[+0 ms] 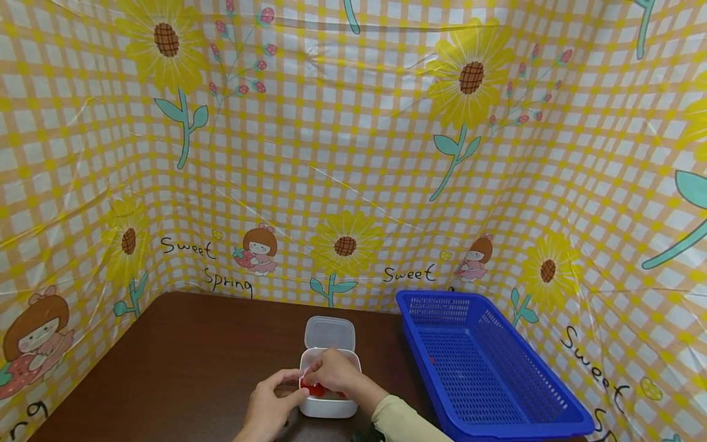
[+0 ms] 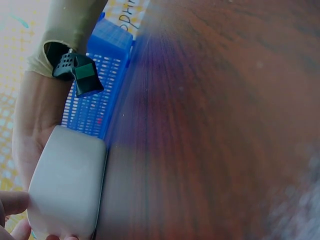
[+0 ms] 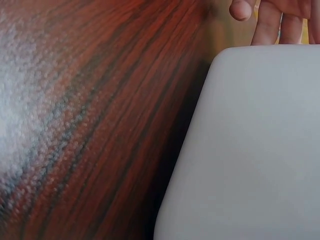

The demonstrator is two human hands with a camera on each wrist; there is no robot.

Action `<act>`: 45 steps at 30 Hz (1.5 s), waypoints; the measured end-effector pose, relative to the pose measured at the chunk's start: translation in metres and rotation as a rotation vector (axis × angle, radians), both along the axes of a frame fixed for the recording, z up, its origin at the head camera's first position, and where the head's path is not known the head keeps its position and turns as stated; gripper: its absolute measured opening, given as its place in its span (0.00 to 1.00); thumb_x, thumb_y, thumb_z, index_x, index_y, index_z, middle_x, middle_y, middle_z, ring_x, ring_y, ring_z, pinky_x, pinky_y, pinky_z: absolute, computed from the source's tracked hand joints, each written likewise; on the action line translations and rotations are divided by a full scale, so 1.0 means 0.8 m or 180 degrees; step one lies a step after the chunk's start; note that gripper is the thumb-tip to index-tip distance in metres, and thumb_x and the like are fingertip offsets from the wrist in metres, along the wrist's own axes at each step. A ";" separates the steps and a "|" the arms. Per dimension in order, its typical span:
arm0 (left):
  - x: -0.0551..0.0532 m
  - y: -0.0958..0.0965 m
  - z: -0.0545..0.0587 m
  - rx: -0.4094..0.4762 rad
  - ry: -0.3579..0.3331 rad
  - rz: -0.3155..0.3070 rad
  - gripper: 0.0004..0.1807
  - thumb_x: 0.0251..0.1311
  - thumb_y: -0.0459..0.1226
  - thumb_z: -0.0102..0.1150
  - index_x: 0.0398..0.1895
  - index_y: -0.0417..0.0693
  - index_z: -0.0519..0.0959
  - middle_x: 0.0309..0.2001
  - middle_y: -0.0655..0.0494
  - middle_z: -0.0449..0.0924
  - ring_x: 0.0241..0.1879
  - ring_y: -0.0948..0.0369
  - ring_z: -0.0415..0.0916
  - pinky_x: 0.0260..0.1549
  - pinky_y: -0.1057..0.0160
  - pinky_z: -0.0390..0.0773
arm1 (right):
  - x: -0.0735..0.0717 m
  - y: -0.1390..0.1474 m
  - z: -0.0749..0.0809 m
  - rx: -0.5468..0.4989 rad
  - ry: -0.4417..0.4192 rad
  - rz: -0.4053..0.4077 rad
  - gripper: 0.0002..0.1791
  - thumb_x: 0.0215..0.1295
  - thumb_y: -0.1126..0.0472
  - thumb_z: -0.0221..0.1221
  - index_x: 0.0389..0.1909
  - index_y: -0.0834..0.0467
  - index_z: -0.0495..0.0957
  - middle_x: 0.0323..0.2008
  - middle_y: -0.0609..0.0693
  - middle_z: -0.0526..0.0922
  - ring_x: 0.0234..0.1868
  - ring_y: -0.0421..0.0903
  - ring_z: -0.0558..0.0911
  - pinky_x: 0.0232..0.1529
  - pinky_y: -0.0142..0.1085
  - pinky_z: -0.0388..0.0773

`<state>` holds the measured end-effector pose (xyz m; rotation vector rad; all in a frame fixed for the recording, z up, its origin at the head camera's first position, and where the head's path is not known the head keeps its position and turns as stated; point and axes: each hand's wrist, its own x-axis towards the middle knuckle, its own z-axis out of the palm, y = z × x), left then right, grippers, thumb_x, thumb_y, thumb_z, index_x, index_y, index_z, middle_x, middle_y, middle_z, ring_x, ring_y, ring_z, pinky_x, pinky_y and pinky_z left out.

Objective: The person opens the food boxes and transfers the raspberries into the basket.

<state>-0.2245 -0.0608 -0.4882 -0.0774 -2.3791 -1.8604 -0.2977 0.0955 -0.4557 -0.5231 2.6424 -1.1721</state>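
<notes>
A small white plastic box (image 1: 329,408) stands on the brown table with red pieces (image 1: 316,390) inside. My left hand (image 1: 270,399) holds the box at its left side, thumb and forefinger at the rim. The left wrist view shows some of those fingers (image 2: 14,202) against the box's edge. From the right, my right hand (image 1: 335,371) reaches down into the box with bent fingers over the red pieces. Its fingertips are partly hidden, and I cannot tell whether they pinch a piece. Mostly the box's outer wall (image 3: 245,145) fills the right wrist view.
A translucent lid (image 1: 329,333) lies just behind the box. To the right stands a large blue perforated basket (image 1: 494,426), with a small red spot (image 1: 432,360) showing at its left side. Checked sunflower cloth (image 1: 342,153) walls the table's back and sides.
</notes>
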 end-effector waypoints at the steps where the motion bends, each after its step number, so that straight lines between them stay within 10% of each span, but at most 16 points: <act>1: 0.000 0.000 0.000 0.0002 -0.0006 -0.0004 0.22 0.55 0.40 0.74 0.53 0.46 0.83 0.48 0.46 0.85 0.37 0.60 0.83 0.26 0.64 0.79 | 0.000 0.000 0.000 -0.0020 -0.0006 -0.0003 0.05 0.55 0.63 0.70 0.25 0.61 0.89 0.16 0.49 0.82 0.17 0.37 0.71 0.17 0.27 0.63; 45: -0.002 -0.001 -0.001 0.0028 -0.0059 0.0003 0.21 0.56 0.41 0.73 0.52 0.46 0.83 0.47 0.47 0.85 0.36 0.61 0.82 0.29 0.62 0.79 | -0.006 0.007 0.020 -0.0308 -0.0223 -0.0181 0.07 0.60 0.63 0.69 0.27 0.63 0.88 0.22 0.55 0.83 0.19 0.40 0.69 0.16 0.29 0.61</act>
